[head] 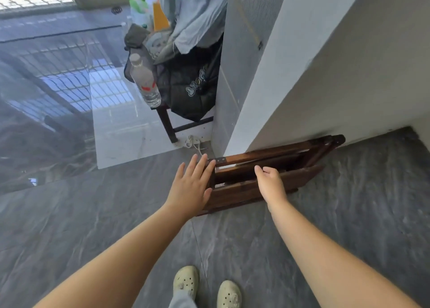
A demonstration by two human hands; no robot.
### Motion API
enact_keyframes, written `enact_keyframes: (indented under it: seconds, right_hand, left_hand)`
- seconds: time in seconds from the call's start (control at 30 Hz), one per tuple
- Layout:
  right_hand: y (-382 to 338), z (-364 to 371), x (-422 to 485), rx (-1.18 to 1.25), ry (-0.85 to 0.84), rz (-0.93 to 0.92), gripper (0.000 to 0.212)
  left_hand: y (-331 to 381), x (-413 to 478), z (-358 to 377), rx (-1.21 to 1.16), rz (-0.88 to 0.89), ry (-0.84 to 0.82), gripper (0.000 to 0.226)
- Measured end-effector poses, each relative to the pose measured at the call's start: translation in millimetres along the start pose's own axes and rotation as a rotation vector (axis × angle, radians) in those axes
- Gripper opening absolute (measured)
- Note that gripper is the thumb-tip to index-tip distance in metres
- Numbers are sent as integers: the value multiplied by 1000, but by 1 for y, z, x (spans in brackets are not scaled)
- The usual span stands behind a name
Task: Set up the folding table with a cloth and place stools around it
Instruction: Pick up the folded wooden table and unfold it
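Nearest, pale clogs are seen on the grey floor. Beyond them the left hand is held flat, with fingers straight and spread and nothing held. The fingertips lie at or against the hinged left end of the folding table. The right hand is placed over the front panel's upper edge, fingers loosely curled; whether that edge is gripped cannot be told.

The table is folded flat, stood on edge and leaned against the white wall just beyond both sets of fingers. It is judged to be stiff, fairly heavy hardwood with parts liable to swing, best taken by the solid rails at each end, clear of the hinges. Farther beyond the left fingers stands a dark chair laden with a water bottle and a bag.
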State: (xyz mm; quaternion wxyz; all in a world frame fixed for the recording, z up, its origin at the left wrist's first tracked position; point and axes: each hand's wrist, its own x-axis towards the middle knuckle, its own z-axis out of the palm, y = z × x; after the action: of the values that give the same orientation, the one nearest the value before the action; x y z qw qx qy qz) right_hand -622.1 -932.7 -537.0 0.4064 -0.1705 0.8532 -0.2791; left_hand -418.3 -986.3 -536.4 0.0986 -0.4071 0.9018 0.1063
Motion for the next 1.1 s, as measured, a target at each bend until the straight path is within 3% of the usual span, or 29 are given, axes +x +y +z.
enact_keyframes:
  seconds: [0.37,0.6,0.8,0.93,1.1]
  right_hand:
    - [-3,46,51,343,-74,133,41]
    - [1,52,59,517,-18,187,36]
    - [14,51,48,635,14,225,32]
    - [34,46,32,666,51,224,30]
    - [49,38,10,714,115,167,46]
  left_hand:
    - [-18,44,49,-103,-12,-55,65]
    - [-17,45,54,-256,-22,97,60]
    - [-4,30,59,-330,-67,120,55]
    - [3,13,62,-332,-52,110,68]
    - [13,-7,59,-255,-27,-2,84]
